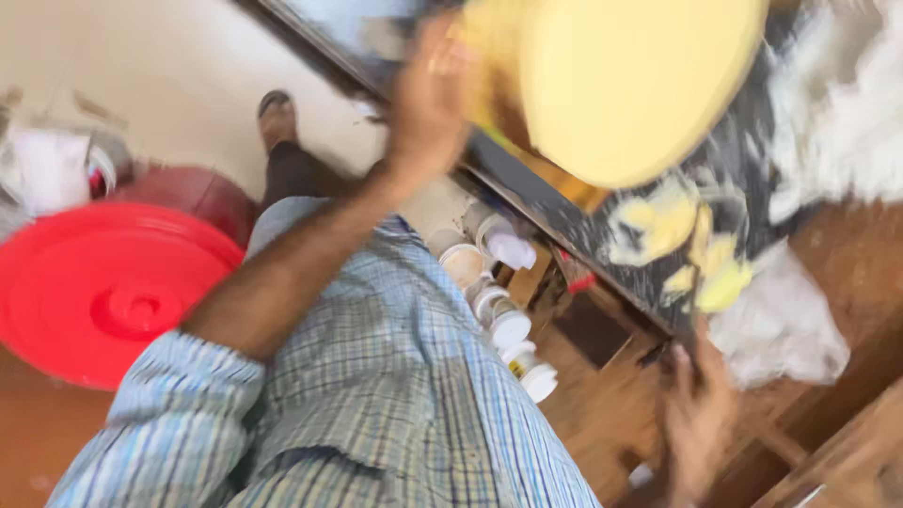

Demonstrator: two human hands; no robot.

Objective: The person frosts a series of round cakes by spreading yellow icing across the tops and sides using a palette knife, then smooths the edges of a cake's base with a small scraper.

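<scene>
Yellow round board [621, 85] sat tilted over the dark counter [555, 212], immediately to the right of the left hand's [428, 103] fingers, which were clenched on its left rim. Only this 1 hand was on it. The right hand [698, 414] hung well below, at the counter edge; motion blur hid whether its fingers gripped anything.
</scene>
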